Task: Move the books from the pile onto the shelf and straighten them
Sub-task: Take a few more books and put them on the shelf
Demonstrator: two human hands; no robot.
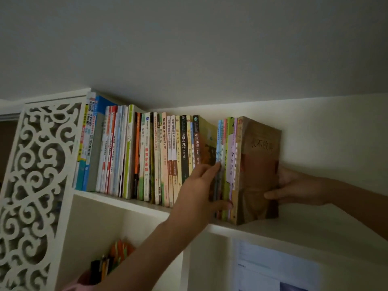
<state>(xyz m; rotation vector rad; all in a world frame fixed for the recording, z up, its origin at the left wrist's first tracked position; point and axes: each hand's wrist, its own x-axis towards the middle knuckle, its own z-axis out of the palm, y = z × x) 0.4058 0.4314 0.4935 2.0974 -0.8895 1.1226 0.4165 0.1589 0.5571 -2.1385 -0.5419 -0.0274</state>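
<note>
A long row of upright books point(147, 154) fills the left part of the white shelf point(294, 232). After a narrow gap stands a small group of thin books point(228, 156), ending in a thick brown book point(260, 164). My left hand point(197, 190) reaches up into the gap. Its straight fingers lie against the group's left side and the thumb lies across the spines low down. My right hand point(298, 187) grips the brown book from the right, with the thumb on the cover and the fingers hidden behind its back edge. The pile is out of view.
A white carved fretwork panel point(35, 175) closes the shelf's left end. The compartment below holds pens and orange items point(109, 263). A printed sheet point(273, 269) hangs on the panel under the shelf. Bare shelf board runs to the right of the brown book, under a close ceiling.
</note>
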